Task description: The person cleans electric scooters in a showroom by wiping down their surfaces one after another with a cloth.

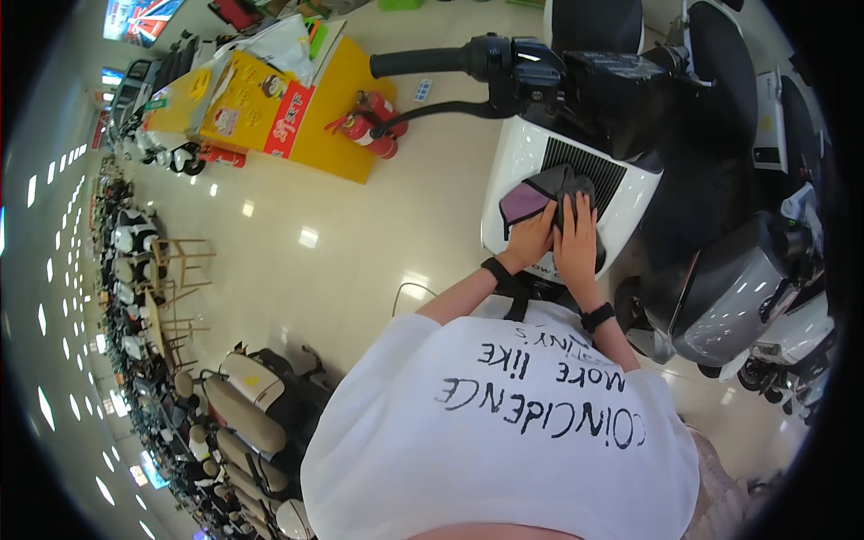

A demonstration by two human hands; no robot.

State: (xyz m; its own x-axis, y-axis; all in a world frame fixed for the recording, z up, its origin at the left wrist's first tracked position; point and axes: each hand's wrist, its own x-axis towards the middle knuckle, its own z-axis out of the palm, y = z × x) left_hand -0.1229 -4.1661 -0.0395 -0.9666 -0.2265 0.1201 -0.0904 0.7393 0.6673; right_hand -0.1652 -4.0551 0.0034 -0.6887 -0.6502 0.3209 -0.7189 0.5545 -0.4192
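Note:
A folded cloth (529, 203), purple on one side and dark grey on the other, rests against the white front panel (515, 155) of a scooter, partly over its black slatted grille (605, 173). My left hand (533, 236) has its fingers closed on the cloth's lower edge near the purple side. Just to the right, my right hand (576, 245) lies on the grey part, its fingers stretched out and slightly apart. Each wrist wears a black band. Above the panel are the scooter's black handlebar grip (421, 62) and brake lever (441, 110).
Red fire extinguishers (371, 135) stand beside a yellow counter (337, 108) at the far left. More scooters crowd the right, including a grey one (733, 292). Beige-seated scooters (243, 409) line the lower left, and wooden stools (180, 261) stand beyond on the glossy floor.

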